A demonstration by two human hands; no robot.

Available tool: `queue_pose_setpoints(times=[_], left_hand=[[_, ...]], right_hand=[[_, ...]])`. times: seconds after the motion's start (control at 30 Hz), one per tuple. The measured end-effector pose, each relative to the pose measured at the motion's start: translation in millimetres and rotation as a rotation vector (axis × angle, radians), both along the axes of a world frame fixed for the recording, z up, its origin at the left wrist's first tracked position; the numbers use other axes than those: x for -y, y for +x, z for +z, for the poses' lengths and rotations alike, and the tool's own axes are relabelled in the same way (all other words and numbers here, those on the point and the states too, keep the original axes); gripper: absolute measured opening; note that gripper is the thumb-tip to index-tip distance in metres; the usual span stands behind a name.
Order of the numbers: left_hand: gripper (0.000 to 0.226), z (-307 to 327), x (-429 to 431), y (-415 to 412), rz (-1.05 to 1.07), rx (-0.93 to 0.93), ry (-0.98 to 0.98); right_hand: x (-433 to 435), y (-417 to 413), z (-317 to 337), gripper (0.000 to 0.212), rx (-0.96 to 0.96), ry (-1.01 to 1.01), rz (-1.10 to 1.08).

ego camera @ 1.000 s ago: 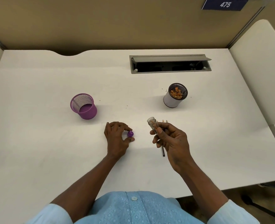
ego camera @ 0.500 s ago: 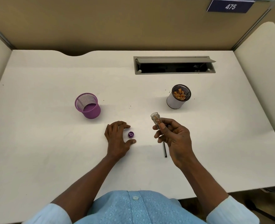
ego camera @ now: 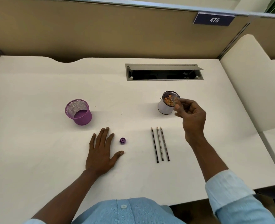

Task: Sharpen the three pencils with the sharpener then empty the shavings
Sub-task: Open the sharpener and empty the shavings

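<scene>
Three sharpened pencils (ego camera: pixel 160 143) lie side by side on the white desk (ego camera: pixel 36 151), tips pointing away from me. The purple sharpener head (ego camera: pixel 122 140) sits alone on the desk. My left hand (ego camera: pixel 101 152) lies flat and open just left of it, not touching it. My right hand (ego camera: pixel 191 116) holds the clear shavings tube (ego camera: pixel 175 102), tilted over the rim of the white cup (ego camera: pixel 165 108), which has orange shavings inside.
A purple mesh pencil cup (ego camera: pixel 78 112) stands at the left. A grey cable hatch (ego camera: pixel 164 72) is open at the back of the desk. Tan partition walls close off the back and both sides. A few specks lie on the desk.
My right hand has carried the clear tube from above the pencils up to the white cup and tilted it. My left hand has let go of the purple head and flattened.
</scene>
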State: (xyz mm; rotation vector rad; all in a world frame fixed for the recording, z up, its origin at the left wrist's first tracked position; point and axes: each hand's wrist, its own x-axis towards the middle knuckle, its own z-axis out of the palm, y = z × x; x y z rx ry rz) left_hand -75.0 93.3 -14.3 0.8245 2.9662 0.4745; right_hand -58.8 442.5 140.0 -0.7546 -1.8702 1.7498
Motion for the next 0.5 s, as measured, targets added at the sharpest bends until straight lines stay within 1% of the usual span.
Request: queue_pose_setpoints(times=[0.13,0.27,0.4,0.5], left_hand=[[0.085,-1.4,-0.6,-0.8,-0.004,-0.028,0.009],[0.084,-1.3,-1.6,-1.0,0.004,-0.047,0.017],[0.084,-1.1,-2.3,-2.0,0.010,-0.051,0.027],[0.085,-1.7,-3.3,-2.3,0.013,-0.047,0.026]], right_hand=[[-39.0,-18.5,-10.3,0.022,0.109,0.299,-0.002],[-65.6,-34.7,-23.2,0.027,0.196,0.589,0.035],[-83.8,-46.3,-29.7,0.030,0.258,0.800,0.119],[-91.4,-52.4,-25.1,0.040,0.319,0.973,0.221]])
